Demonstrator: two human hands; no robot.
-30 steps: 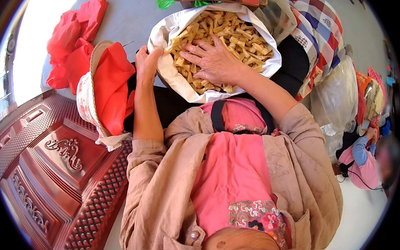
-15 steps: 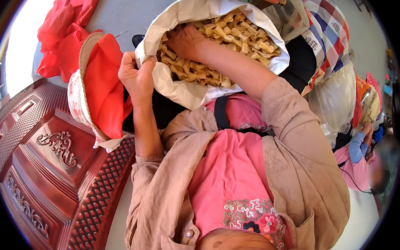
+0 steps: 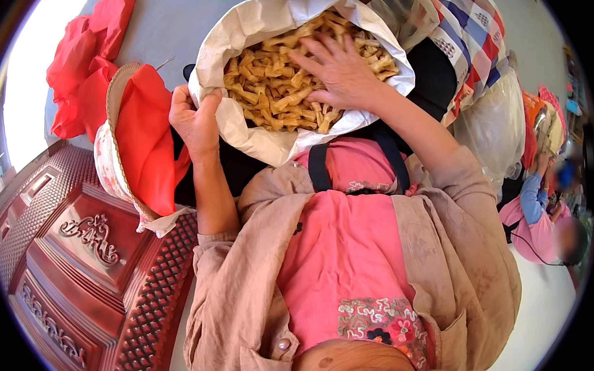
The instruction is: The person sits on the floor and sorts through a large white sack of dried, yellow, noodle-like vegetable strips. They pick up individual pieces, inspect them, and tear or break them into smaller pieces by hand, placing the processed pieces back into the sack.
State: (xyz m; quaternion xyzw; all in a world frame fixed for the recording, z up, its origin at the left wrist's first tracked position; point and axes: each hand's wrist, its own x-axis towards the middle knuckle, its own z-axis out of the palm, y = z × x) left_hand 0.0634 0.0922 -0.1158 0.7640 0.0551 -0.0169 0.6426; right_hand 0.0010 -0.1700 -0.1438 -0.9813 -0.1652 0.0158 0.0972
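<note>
A white woven sack (image 3: 273, 146) stands wide open in front of me, its rim rolled back. It is filled with small tan, knotted pieces (image 3: 261, 82) that look like dried, twisted strips. My left hand (image 3: 196, 120) pinches the sack's left rim between thumb and fingers. Over the right part of the heap lies my right hand (image 3: 344, 72), palm down with fingers spread, touching the top pieces. Nothing is gripped in it.
At the left, a wide-brimmed hat with red cloth (image 3: 145, 138) rests by a carved dark-red panel (image 3: 96, 238). Red fabric (image 3: 77, 75) lies beyond it. On the right are a checked bag (image 3: 472, 42), clear plastic bags (image 3: 494, 126) and another person (image 3: 530, 220).
My right hand has come up out of the left side of the heap and moved right, its fingers now spread on top. The left hand keeps hold of the rim.
</note>
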